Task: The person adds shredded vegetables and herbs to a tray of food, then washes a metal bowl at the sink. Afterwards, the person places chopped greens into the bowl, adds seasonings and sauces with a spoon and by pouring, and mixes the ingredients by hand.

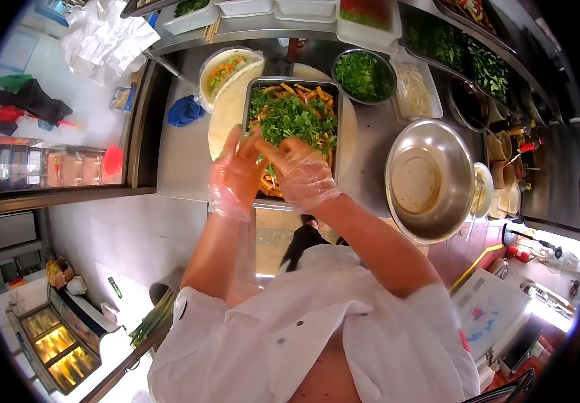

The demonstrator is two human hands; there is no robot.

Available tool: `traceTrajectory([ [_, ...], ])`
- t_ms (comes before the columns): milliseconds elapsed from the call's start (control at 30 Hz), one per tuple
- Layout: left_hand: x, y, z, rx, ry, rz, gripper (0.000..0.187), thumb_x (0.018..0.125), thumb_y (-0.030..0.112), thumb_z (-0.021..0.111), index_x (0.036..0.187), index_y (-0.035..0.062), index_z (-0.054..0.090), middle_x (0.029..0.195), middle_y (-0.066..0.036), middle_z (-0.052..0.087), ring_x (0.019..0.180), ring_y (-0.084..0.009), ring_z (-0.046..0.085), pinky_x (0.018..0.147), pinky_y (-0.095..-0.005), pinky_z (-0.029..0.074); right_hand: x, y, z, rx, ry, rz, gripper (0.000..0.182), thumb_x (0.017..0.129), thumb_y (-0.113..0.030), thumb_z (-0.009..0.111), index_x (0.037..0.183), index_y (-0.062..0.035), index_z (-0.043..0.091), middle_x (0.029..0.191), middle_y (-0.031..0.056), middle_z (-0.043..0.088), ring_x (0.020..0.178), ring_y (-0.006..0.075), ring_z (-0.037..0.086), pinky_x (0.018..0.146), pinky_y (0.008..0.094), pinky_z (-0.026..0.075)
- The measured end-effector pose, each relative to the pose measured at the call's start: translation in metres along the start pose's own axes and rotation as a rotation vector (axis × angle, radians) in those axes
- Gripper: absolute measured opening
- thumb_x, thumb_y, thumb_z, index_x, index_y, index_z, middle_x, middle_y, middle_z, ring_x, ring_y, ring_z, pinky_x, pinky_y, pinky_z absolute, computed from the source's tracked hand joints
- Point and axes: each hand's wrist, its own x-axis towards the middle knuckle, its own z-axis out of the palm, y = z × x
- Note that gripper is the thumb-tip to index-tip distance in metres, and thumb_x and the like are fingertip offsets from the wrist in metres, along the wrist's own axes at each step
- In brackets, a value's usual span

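Observation:
My left hand (234,176), in a clear plastic glove, is over the left edge of a metal tray (335,86), fingers stretched out. My right hand (301,173), also gloved, is above the tray's near part. Its fingers are drawn together and point left, meeting the left fingers; anything between them is hidden. Chopped green herbs (296,122) cover orange-brown strips of food (273,186) in the tray. Beneath the tray lies a round pale board (226,131).
A bowl of chopped greens (364,75) and a container of pale strips (414,89) stand behind on the right. Nearer is a large steel basin (429,181). At left are a lined bowl of diced vegetables (226,70) and a blue cloth (186,111). A shelf edge (249,25) runs behind.

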Motion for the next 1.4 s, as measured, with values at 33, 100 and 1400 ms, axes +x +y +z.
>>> traceTrajectory([
  [33, 0.001, -0.006, -0.007, 0.085, 0.001, 0.004, 0.076, 0.098, 0.042, 0.054, 0.161, 0.0101, 0.026, 0.163, -0.022, 0.03, 0.151, -0.0363, 0.027, 0.122, -0.0575, 0.02, 0.005, -0.002, -0.003, -0.016, 0.008, -0.048, 0.047, 0.087, -0.011, 0.065, 0.133, -0.0147, 0.054, 0.096, 0.0138, 0.059, 0.085, 0.0277, 0.065, 0.065, 0.0415, 0.051],
  [100, 0.005, -0.015, -0.012, 0.252, 0.001, 0.012, 0.077, 0.101, 0.046, 0.052, 0.162, 0.0089, 0.024, 0.164, -0.024, 0.029, 0.154, -0.036, 0.024, 0.123, -0.0553, 0.021, 0.01, 0.001, 0.002, -0.142, -0.047, -0.058, 0.05, 0.087, -0.01, 0.065, 0.136, -0.0148, 0.054, 0.099, 0.0135, 0.059, 0.091, 0.0285, 0.065, 0.07, 0.0416, 0.052],
  [1400, -0.044, 0.01, -0.089, 0.851, 0.862, -0.229, 0.013, 0.09, 0.021, 0.068, 0.09, 0.0079, 0.067, 0.069, -0.001, 0.056, 0.055, -0.0095, 0.048, 0.049, -0.0271, 0.037, -0.004, 0.082, -0.009, 0.448, -0.009, 0.737, 0.04, 0.091, -0.036, 0.066, 0.121, -0.0111, 0.076, 0.122, 0.0182, 0.069, 0.113, 0.0335, 0.066, 0.101, 0.0417, 0.05],
])
